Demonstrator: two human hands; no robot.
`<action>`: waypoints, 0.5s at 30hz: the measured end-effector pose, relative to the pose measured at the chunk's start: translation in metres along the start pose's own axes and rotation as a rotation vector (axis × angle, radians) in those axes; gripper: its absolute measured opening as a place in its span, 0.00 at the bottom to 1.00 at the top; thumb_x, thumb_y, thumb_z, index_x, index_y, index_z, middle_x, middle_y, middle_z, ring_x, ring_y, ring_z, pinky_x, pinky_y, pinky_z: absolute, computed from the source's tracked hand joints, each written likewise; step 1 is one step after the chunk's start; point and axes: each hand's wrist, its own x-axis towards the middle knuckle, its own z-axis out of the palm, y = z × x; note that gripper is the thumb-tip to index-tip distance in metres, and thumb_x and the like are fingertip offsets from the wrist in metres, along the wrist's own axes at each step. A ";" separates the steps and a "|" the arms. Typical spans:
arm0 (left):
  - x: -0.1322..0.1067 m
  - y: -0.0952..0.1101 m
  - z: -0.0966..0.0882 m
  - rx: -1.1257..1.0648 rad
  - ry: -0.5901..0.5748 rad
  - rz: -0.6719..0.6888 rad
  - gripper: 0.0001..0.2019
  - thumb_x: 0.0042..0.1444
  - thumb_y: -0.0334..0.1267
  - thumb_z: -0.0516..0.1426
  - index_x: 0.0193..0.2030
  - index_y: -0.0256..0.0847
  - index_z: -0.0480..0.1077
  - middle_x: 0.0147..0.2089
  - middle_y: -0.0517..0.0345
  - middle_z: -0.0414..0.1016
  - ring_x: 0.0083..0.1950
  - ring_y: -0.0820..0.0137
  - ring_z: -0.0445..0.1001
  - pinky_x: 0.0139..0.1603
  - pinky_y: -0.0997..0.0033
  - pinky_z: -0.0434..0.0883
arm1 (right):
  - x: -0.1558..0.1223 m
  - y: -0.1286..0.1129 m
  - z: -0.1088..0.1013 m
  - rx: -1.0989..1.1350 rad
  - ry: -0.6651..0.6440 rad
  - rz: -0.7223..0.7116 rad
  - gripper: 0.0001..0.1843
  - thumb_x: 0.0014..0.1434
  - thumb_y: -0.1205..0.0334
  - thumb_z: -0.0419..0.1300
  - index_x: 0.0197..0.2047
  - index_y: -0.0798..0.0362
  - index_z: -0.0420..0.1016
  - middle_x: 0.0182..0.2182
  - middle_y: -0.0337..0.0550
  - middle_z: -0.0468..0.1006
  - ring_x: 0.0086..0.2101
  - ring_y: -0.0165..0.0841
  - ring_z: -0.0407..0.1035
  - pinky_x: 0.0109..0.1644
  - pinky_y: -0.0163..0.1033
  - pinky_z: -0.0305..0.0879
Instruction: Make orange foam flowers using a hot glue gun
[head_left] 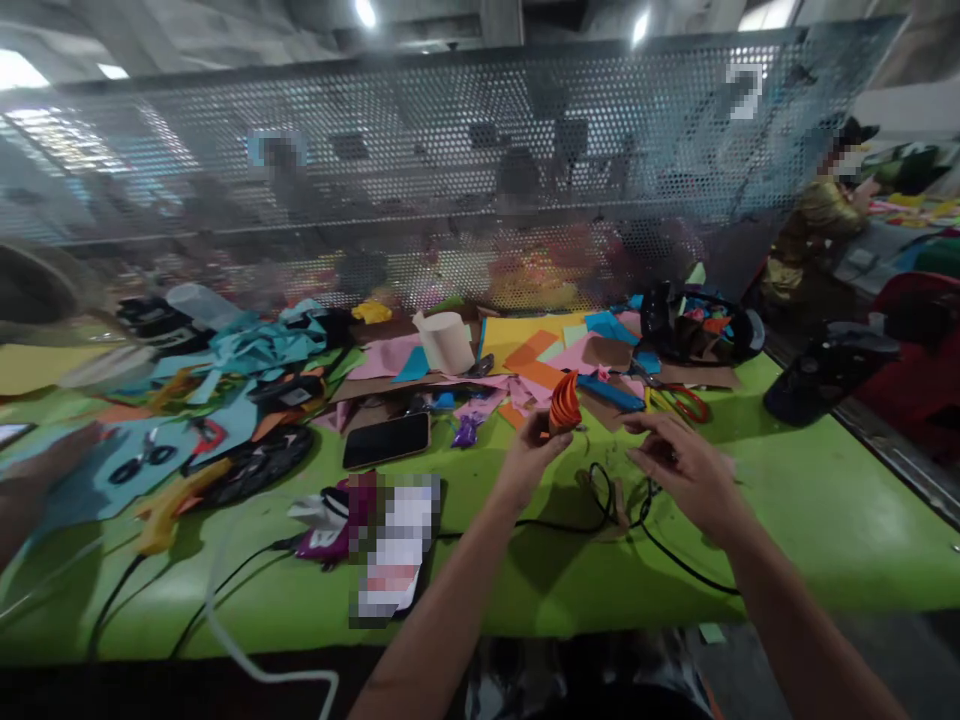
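Note:
My left hand (531,452) is raised over the green table (810,510) and pinches a small orange folded paper piece (565,402) between thumb and fingers. My right hand (679,462) hovers just to the right of it, fingers loosely spread and slightly blurred, holding nothing that I can see. Under both hands a black cable (600,505) loops across the table. A black phone (387,440) lies flat to the left of my left hand.
Coloured paper sheets and scraps (540,350) cover the back of the table, with a white paper roll (445,342), red-handled scissors (679,400) and a black basket of scraps (701,322). A perforated metal screen (480,170) stands behind. Another person (821,215) sits at far right.

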 end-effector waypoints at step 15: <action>0.004 0.004 -0.002 -0.134 0.026 0.013 0.22 0.35 0.42 0.74 0.36 0.38 0.74 0.36 0.60 0.78 0.39 0.72 0.73 0.46 0.70 0.71 | 0.062 -0.021 0.013 -0.023 -0.041 -0.190 0.07 0.61 0.60 0.62 0.38 0.51 0.82 0.33 0.44 0.80 0.33 0.35 0.73 0.36 0.39 0.68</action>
